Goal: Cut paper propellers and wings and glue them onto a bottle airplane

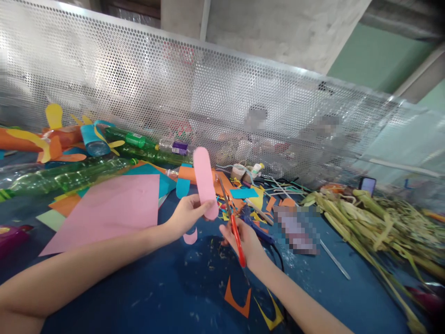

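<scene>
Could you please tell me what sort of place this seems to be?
It looks like a craft workspace, perhaps a workshop: the right hand holds scissors, the left hand a pink strip, and green bottles lie on the blue table.

Best open lane from where I'm standing: bare counter [149, 287] in front of the person, right of the left forearm [114, 253], up to the orange scrap [237, 307] and yellow scrap [273, 323], both low. Between left hand [186, 214] and right hand [251, 243] it's tight: pink strip [204, 181] one side, scissors [237, 241] the other. Right of those, blue tool [259, 230], black cord [279, 256] and a blurred object [295, 232] block. Husks [378, 232] pile far right; green bottle [79, 174] obstructs left. Perforated panel [121, 83] closes the back.
</scene>
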The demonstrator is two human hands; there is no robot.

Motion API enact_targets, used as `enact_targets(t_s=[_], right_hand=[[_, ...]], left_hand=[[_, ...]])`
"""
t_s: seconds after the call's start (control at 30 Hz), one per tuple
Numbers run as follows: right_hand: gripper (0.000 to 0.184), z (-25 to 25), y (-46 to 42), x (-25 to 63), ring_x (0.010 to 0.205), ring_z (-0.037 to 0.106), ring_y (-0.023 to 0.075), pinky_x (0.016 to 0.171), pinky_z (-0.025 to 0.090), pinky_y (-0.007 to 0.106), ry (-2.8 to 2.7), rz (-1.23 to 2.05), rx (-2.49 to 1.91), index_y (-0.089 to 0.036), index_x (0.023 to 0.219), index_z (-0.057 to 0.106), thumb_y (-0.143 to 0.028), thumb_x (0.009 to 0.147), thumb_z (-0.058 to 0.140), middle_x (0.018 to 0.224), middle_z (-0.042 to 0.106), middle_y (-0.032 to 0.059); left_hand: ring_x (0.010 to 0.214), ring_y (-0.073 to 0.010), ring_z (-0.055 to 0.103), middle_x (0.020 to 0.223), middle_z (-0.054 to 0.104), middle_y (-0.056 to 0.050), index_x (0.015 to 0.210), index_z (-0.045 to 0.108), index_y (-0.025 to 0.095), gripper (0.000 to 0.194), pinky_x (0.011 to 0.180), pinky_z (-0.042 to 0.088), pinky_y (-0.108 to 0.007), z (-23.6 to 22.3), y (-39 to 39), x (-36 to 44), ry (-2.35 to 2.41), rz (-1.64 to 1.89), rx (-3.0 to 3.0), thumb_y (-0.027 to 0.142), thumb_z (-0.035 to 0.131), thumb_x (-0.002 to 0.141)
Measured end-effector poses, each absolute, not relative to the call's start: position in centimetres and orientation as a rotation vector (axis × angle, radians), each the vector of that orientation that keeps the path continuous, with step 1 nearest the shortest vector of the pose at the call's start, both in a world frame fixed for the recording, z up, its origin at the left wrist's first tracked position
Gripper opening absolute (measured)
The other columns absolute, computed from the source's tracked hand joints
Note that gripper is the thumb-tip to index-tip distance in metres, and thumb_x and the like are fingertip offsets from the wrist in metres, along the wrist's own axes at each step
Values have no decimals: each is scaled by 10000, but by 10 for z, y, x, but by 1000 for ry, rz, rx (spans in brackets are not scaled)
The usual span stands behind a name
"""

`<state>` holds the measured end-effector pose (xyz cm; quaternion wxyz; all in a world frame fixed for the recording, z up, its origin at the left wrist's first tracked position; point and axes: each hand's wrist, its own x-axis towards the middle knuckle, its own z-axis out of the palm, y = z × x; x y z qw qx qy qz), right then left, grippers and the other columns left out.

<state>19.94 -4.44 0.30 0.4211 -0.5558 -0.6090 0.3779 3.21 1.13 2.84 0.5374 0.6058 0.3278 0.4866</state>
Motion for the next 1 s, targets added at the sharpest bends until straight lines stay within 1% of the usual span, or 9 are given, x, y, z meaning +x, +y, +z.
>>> enact_targets(t_s=[0.13, 0.23, 0.33, 0.5, 0.57, 0.7, 0.8, 0.9, 1.0], right_hand=[[379, 13, -36, 204, 620, 514, 163, 625, 455, 313, -1502, 778, -1325, -215, 668, 379, -469, 665, 661, 634, 470, -22], [407, 14, -33, 208, 589, 451, 134, 590, 414, 280, -1423, 728, -1277, -221, 646, 326, -424, 650, 678, 623, 418, -43], [393, 12, -33, 209, 548, 377, 103, 550, 371, 251, -1363, 728, -1227, -220, 642, 300, -365, 669, 665, 616, 341, -63], [338, 11, -36, 203, 540, 357, 94, 523, 352, 239, -1405, 803, -1132, -214, 654, 322, -315, 671, 644, 635, 349, -60], [339, 9, -38, 201, 537, 368, 96, 520, 355, 238, -1451, 839, -1129, -214, 653, 322, -313, 673, 646, 629, 358, -60], [333, 6, -45, 200, 550, 426, 116, 543, 395, 256, -1570, 873, -1208, -210, 662, 370, -363, 684, 665, 620, 412, -47], [249, 14, -55, 198, 678, 523, 178, 665, 448, 312, -1669, 946, -1204, -200, 775, 504, -446, 807, 530, 718, 529, 13], [387, 29, -67, 194, 887, 558, 232, 793, 457, 354, -1674, 1084, -1109, -211, 895, 584, -527, 873, 361, 875, 603, 64], [484, 39, -75, 189, 886, 571, 237, 816, 464, 363, -1672, 1135, -1103, -204, 904, 612, -594, 857, 328, 874, 625, 70]], left_hand=[[490, -129, 541, 592, 641, -32, 731, 677, 145, 262, 474, 410, -226, 14, 5, 34, 672, 825, 1643, 390, 586, 754], [439, -105, 477, 518, 585, 5, 624, 662, 154, 265, 424, 324, -200, 6, 0, 34, 637, 671, 1801, 366, 578, 758], [479, -114, 492, 543, 586, 4, 623, 659, 146, 251, 447, 334, -202, 7, -4, 35, 575, 588, 1835, 360, 602, 740], [766, -175, 574, 850, 647, -61, 950, 644, 152, 307, 629, 446, -236, 17, -2, 36, 611, 839, 1591, 395, 547, 791], [774, -178, 568, 832, 635, -58, 900, 651, 139, 328, 661, 451, -248, 18, 1, 36, 652, 881, 1563, 427, 544, 785], [644, -139, 523, 664, 580, -16, 733, 655, 128, 366, 587, 411, -227, 14, 5, 35, 760, 918, 1582, 474, 542, 775], [599, -104, 480, 645, 558, 7, 724, 644, 136, 341, 565, 380, -208, 15, 5, 35, 769, 996, 1533, 456, 545, 785], [585, -98, 472, 635, 544, 15, 696, 618, 136, 343, 546, 375, -204, 20, 4, 35, 791, 1046, 1454, 462, 550, 779], [578, -94, 467, 624, 526, 21, 692, 605, 138, 338, 537, 376, -202, 26, 3, 34, 781, 1087, 1427, 459, 549, 784]])
